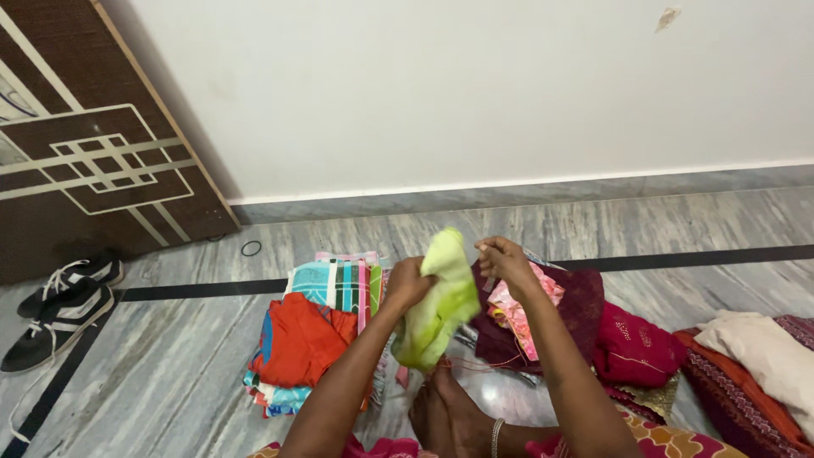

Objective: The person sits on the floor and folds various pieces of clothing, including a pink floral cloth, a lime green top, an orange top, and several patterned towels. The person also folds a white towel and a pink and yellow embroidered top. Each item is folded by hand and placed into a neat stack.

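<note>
The lime-green cloth (441,301) hangs lengthwise between both hands, left hand (409,284) gripping its side, right hand (504,259) pinching near its top edge.

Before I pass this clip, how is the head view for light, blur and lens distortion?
Head view: even, soft indoor light, faint shadows under the clothes pile; dull glare on the floor near the feet; slight motion blur on the green cloth between left hand and right hand; wide-angle lens tilts the wardrobe and bends the skirting.

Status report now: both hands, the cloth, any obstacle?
Left hand grips green cloth. Right hand pinches its top edge. Folded clothes pile beside, nothing blocking.
</note>
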